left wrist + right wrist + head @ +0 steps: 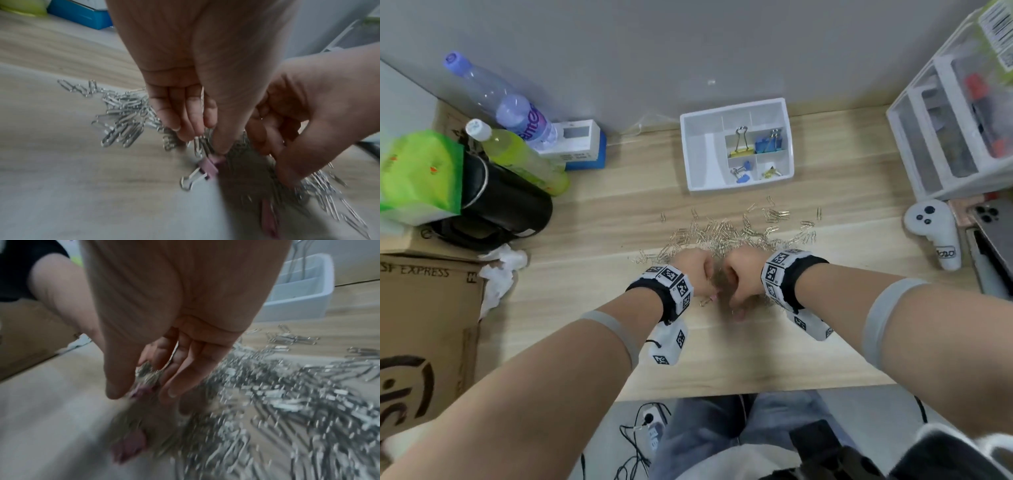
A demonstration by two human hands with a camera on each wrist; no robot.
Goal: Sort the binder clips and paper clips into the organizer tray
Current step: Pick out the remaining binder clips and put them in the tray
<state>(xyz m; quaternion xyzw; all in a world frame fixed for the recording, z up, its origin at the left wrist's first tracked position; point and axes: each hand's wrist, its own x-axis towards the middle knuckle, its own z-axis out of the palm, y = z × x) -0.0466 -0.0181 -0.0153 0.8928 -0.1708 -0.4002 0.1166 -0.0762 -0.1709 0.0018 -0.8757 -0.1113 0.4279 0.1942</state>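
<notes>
both hands are down low in the middle of the head view, side by side and almost touching, at the near edge of a big pile of shiny paper clips (736,229) on the wooden tabletop (592,219). the left hand (697,270) has its fingers curled, and in the left wrist view its thumb tip presses on a small pink binder clip (209,167) that lies on the tabletop with its wire handle sticking out to the lower left. the right hand (744,272) has its fingers bent down into the paper clips, and in the right wrist view some clips and a bit of pink sit between its thumb and fingers, but it is too blurry to tell if it really holds them. another pink thing lies blurry at the bottom of both wrist views. the white organizer tray (702,147) sits higher up in the head view, well apart from the hands. it has a yellow binder clip (740,145) and blue binder clips (768,144) in its small boxes, and a few paper clips in the lower right box
</notes>
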